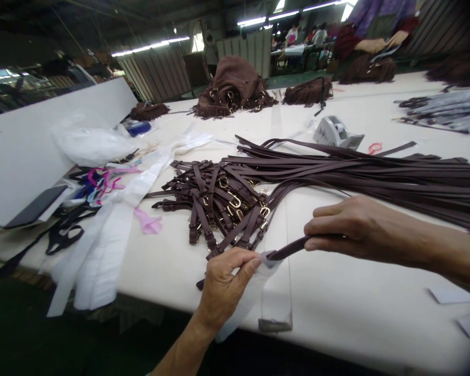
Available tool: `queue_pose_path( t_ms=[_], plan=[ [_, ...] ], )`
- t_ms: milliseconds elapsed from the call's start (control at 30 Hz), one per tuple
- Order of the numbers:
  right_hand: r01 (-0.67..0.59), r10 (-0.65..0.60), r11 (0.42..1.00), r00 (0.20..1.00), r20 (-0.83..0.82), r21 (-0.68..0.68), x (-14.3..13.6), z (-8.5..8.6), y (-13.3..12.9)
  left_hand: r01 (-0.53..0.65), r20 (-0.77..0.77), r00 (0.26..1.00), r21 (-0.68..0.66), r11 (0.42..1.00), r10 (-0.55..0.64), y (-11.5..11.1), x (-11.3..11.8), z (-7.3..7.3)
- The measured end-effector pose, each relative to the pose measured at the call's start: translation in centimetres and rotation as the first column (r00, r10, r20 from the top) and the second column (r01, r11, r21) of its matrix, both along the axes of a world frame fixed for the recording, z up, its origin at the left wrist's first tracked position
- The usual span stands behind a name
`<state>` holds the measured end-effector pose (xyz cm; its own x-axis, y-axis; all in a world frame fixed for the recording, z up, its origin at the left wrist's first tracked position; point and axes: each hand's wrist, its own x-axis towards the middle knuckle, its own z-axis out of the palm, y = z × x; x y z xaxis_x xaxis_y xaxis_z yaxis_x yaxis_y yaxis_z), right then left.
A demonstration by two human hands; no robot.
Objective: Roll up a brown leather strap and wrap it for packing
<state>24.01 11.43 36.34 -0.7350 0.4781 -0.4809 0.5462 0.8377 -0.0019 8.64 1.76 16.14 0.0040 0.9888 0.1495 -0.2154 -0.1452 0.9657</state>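
My right hand [347, 225] grips a dark brown leather strap [288, 249] near its end, just above the white table [337, 308]. My left hand [225, 284] pinches a clear plastic sleeve [276, 292] at the strap's tip; the sleeve hangs down over the table's front edge. Behind both hands lies a large pile of the same brown straps [219, 201] with brass buckles, their long tails [395, 175] fanning out to the right.
White fabric strips [102, 245], pink ribbons [105, 180] and black straps lie at the left beside a white board [31, 141]. A tape dispenser [337, 133] and brown fringed bags [233, 86] sit farther back. Other people work at the far end.
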Motion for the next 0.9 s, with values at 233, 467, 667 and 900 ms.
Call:
queue_pose_path(
  t_ms=[233, 467, 667, 900],
  plan=[
    [-0.088, 0.093, 0.995, 0.977, 0.192, -0.036, -2.1, -0.7, -0.9, 0.078, -0.078, 0.994, 0.033, 0.996, -0.076, 0.1, 0.6, 1.4],
    [0.041, -0.027, 0.997, 0.977, 0.212, -0.063, -2.7, -0.8, -1.1, 0.004, -0.041, 0.999, 0.099, 0.995, 0.000, -0.2, 1.9, 1.0],
    [0.106, -0.084, 0.956, 0.992, 0.091, -0.272, -1.8, -0.6, -0.3, -0.140, 0.085, 0.990, 0.361, 0.922, 0.117, -0.3, 2.2, -0.5],
    [0.026, 0.006, 0.963, 0.993, 0.119, -0.270, -2.3, -1.7, -0.8, -0.093, 0.062, 0.995, 0.425, 0.901, 0.073, 0.2, 2.0, 0.1]
  ],
)
